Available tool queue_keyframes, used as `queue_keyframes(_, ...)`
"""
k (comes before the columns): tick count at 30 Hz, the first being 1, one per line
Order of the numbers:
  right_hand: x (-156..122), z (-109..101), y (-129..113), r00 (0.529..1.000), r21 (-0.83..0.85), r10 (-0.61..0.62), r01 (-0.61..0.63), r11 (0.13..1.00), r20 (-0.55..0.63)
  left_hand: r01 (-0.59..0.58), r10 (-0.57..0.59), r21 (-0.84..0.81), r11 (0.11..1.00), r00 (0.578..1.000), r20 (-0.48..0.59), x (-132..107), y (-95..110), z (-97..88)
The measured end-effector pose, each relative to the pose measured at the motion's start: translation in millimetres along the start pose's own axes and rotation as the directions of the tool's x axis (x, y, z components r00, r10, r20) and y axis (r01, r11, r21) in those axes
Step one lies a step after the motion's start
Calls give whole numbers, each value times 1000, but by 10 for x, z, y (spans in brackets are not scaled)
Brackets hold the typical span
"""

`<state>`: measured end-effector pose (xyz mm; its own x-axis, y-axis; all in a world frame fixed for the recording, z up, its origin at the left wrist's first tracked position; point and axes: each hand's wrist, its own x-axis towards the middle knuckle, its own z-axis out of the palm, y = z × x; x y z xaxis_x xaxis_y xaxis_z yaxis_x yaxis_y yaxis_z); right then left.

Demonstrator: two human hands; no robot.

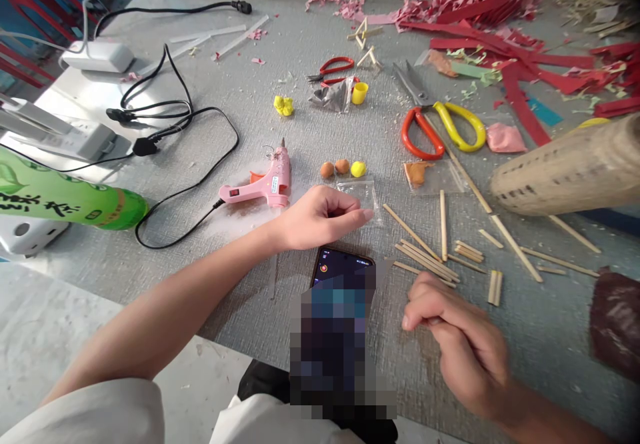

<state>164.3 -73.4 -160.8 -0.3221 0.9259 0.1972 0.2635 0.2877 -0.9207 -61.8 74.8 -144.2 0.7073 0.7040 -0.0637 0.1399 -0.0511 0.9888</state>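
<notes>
My left hand [323,219] is over the table with its fingers curled in and the thumb alongside; nothing shows in its hollow. A small clear plastic bag [367,197] lies at its fingertips. Just beyond are two brown balls [334,168] and a yellow ball [358,169]. To the left lies a pink glue gun [273,181]. My right hand [463,344] is closed near the front edge, fingers folded under, with nothing visible in it. Several short wooden sticks [427,261] lie just past it. A phone [345,262], partly blurred out, lies between the hands.
Red-and-yellow-handled scissors [420,134], small pliers [337,65], a yellow cup [359,93] and yellow clay [283,105] lie farther back. Shredded red paper [465,11] covers the back right. A green bottle [75,194], cables [187,107] and a power strip [75,134] take the left.
</notes>
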Motion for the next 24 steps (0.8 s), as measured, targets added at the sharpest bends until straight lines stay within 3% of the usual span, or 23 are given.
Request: queue_keyframes(24, -26, 2, -1, 999, 19, 30, -30, 999, 15, 9, -9, 14, 1000, 1000, -8, -2, 2, 5)
